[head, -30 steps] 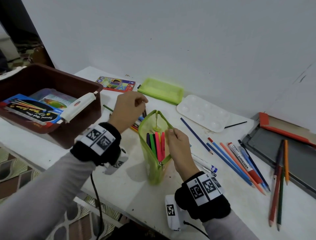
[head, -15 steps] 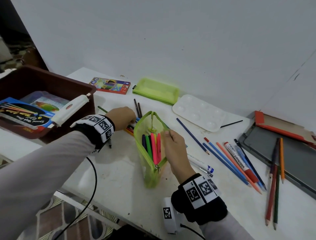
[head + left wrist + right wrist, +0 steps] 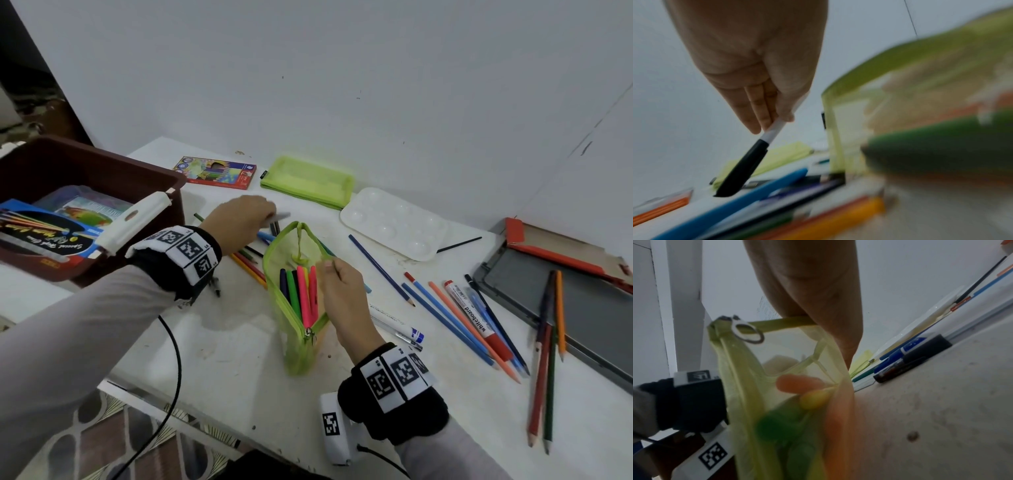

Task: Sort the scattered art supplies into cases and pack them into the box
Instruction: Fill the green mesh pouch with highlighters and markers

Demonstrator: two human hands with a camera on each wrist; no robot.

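Standing on the white table [image 3: 212, 342], the see-through green mesh pencil pouch [image 3: 291, 308] is unzipped, and smooth bright markers [image 3: 301, 291] stick up inside. The right hand [image 3: 342, 294] pinches the pouch's rim, thumb and fingers pressed together on the edge. The left hand [image 3: 239, 222] reaches behind the pouch, over loose pencils. Its fingers are close together, pinching a white pen with a black cap [image 3: 748, 164]; only the left wrist view shows this pen clearly. The right wrist view shows the pouch's metal zipper ring [image 3: 747, 333]. A dark brown plastic box [image 3: 102, 178] sits at the left with flat packs inside. A plain white wall [image 3: 342, 85] stands behind.
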